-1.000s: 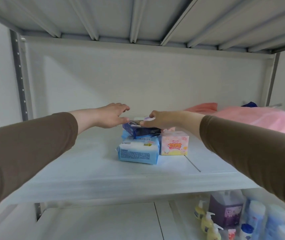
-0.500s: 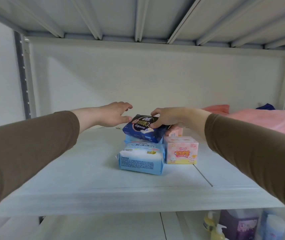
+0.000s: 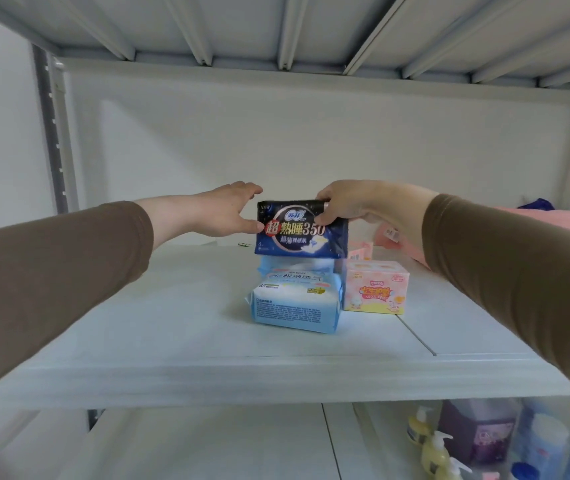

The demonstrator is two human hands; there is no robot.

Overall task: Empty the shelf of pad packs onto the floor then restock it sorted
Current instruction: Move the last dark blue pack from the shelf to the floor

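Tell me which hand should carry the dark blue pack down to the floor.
Right. The right hand already grips the dark blue pack at its top right corner, lifted above the light blue pack. The left hand is open, only its thumb at the pack's left edge, so it would need to take hold first.

Both arms extended forward, brown sleeves to wrists, forearms converging toward centre. Right hand (image 3: 352, 206) enters from 3 o'clock, knuckles up, fingers curled over top edge of dark blue pad pack (image 3: 302, 228), thumb on its front face; grip pinches pack at upper right corner. Left hand (image 3: 228, 211) enters from 9 o'clock, fingers spread and relaxed, thumb tip touching pack's left edge.
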